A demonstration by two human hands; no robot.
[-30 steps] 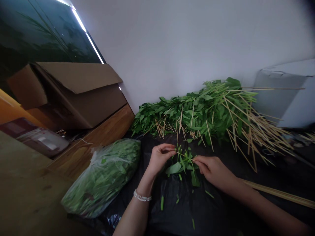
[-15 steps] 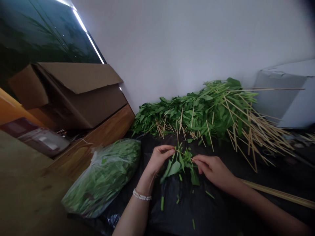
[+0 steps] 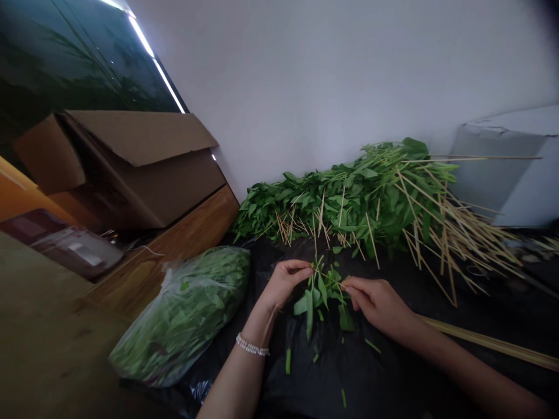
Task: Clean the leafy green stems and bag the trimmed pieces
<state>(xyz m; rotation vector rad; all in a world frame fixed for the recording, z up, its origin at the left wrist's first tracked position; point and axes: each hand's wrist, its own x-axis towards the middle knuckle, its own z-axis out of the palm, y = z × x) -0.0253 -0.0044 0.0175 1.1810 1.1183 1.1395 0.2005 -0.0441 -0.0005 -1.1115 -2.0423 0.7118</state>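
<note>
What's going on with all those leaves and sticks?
A person's two hands work over a black sheet. The left hand pinches a small bunch of leaves, and the right hand holds the end of a thin stick that runs through them. Behind the hands lies a big pile of leaves already on sticks. A bag of greens lies to the left, and a few green bits are scattered on the sheet.
</note>
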